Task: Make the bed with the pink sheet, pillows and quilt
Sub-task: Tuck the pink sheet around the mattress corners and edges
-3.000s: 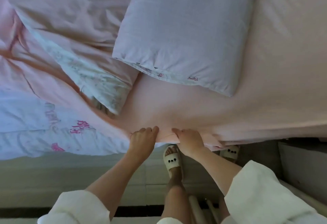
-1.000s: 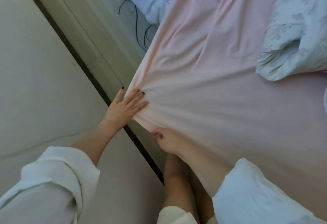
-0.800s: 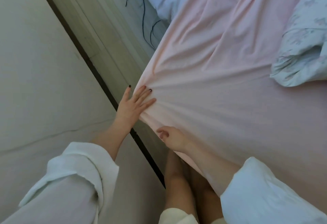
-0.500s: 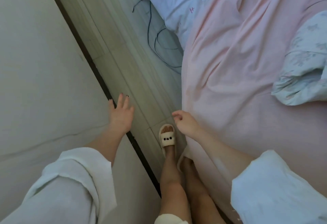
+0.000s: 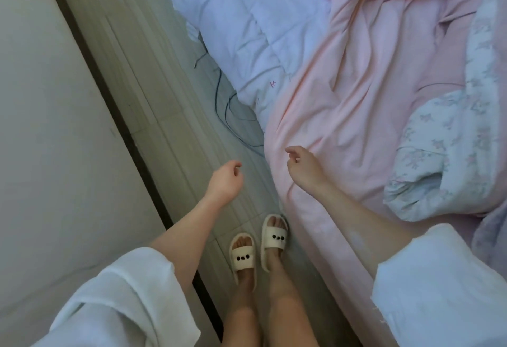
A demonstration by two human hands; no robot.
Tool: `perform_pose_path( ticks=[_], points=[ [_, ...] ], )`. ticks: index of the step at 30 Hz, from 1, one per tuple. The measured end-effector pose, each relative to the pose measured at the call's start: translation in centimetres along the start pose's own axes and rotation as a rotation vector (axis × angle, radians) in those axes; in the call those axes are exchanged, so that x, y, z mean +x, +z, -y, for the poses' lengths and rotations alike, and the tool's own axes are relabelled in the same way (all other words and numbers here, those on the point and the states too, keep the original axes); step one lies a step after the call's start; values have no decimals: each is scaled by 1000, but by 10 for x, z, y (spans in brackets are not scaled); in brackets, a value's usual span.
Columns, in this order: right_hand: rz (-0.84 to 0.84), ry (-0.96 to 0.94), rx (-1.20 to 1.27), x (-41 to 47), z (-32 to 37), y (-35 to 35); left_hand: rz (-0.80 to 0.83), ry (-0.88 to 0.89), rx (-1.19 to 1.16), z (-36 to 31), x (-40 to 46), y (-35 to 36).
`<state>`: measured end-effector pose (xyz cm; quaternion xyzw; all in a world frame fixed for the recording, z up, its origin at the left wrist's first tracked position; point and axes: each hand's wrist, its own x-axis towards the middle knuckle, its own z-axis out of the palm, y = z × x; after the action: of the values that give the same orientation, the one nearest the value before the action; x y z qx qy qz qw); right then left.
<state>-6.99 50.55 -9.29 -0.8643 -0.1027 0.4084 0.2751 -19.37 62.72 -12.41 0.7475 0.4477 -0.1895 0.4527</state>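
— Sheet first: where does it lie?

— The pink sheet (image 5: 356,105) covers the bed, rumpled into long folds, and its edge hangs down the bed's side toward the floor (image 5: 175,116).

— And the quilt?

— The white quilt (image 5: 247,23) is bunched at the far end of the sheet, partly spilling over the bed's side onto the floor. A dark cable (image 5: 233,116) lies on the floor just beside it.

— Any pillows?

— A floral-printed pillow (image 5: 439,160) lies crumpled on the sheet, toward its far side from the person.

— What of the hands?

— The right hand (image 5: 304,167) hovers over the sheet's near edge, its grip loose, fingers softly curled and holding nothing; whether it touches the cloth cannot be told. The left hand (image 5: 225,182) hangs above the floor, apart from the sheet, likewise relaxed and holding nothing.

— Anything else?

— Both white sleeves are pushed up the forearms. Two cream slippers (image 5: 258,245) stand on the floor right beside the sheet's hanging edge.
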Motion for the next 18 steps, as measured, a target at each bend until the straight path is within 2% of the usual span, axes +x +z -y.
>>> perform_pose_path(
  ticks=[8, 11, 15, 18],
  points=[
    [-180, -28, 48, 69, 19, -78, -25, 40, -172, -105, 60, -25],
    [-249, -85, -20, 104, 26, -96, -30, 76, -195, -142, 94, -25],
    [-149, -18, -150, 139, 7, -115, -92, 95, -224, -180, 133, -13],
    [-45, 15, -82, 147, -7, -123, -76, 82, -250, -197, 152, -3]
  ],
)
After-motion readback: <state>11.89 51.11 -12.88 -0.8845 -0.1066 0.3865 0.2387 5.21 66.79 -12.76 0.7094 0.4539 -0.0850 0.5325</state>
